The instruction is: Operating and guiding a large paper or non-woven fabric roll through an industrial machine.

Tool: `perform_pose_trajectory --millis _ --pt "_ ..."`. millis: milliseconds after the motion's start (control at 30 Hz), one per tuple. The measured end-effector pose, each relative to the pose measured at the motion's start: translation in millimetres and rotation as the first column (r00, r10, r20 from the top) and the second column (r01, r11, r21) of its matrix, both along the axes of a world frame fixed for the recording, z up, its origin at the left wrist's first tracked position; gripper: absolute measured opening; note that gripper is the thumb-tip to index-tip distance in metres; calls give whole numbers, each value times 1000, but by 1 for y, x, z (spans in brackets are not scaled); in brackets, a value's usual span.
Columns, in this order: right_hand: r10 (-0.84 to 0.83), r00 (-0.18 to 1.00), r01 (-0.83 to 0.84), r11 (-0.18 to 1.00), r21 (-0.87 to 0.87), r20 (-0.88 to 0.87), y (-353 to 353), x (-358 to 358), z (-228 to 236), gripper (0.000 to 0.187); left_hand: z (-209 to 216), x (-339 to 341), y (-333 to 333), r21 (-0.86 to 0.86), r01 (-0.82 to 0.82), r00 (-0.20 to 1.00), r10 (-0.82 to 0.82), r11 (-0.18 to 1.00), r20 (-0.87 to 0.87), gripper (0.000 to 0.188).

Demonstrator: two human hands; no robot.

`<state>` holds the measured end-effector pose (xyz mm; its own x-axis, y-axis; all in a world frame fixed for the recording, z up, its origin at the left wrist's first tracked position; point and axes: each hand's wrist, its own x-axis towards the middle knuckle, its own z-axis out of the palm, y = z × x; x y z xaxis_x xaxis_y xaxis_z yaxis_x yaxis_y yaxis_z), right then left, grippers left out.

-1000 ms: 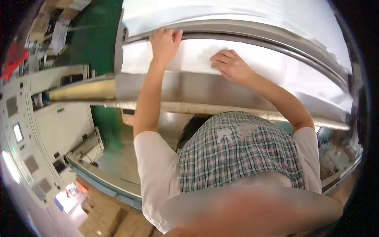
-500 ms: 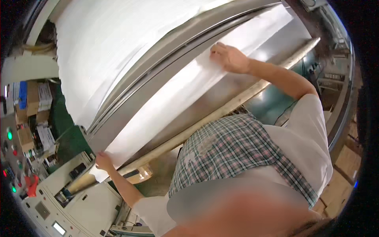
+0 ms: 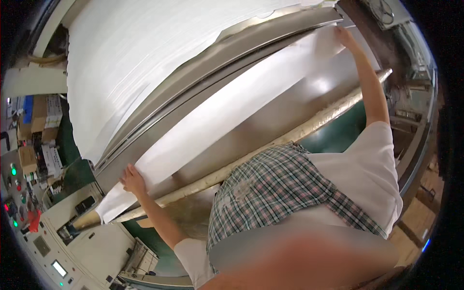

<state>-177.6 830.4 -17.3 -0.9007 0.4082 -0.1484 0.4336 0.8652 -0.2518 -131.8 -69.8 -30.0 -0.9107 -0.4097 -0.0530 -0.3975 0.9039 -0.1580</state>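
A long white strip of thin sheet material point(image 3: 217, 116) lies diagonally over a grey metal plate point(image 3: 270, 118); I cannot tell whether it is paper or cloth. My left hand point(image 3: 134, 180) rests on the strip close to its lower left end, fingers apart. At the opposite end, up at the right, my right hand point(image 3: 344, 37) touches the strip; its fingers are small and partly hidden there. Between my body and the plate runs a long pale roller point(image 3: 309, 126), wrapped in shiny film along part of its length.
Beyond the plate, a metal bar point(image 3: 232, 55) borders a large white sheet point(image 3: 145, 53). A machine cabinet point(image 3: 99, 251) with a small screen and lit buttons stands at the lower left. Cardboard boxes sit at the left point(image 3: 41, 116) and lower right point(image 3: 418, 217).
My right hand has moved right and away from me along the strip to its far end. My left hand has shifted slightly up and right, its fingers now spread on the strip.
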Motion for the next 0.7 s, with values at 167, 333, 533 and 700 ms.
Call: perform_pose_trajectory --millis 167,333,533,700 --pt "-99 994 96 992 -83 -41 12 -12 -22 41 -2 -2 -1 -26 -79 995 80 997 54 54" --pt "274 946 -215 930 -298 172 -31 -4 -17 44 8 36 -43 -106 -158 954 124 982 -273 47" --pt "646 756 -36 202 -979 106 -118 -1 -41 66 13 69 3 331 51 967 36 942 -250 51" --pt "797 383 -70 530 -845 468 -266 -11 2 59 7 89 9 51 65 904 -37 997 -427 45"
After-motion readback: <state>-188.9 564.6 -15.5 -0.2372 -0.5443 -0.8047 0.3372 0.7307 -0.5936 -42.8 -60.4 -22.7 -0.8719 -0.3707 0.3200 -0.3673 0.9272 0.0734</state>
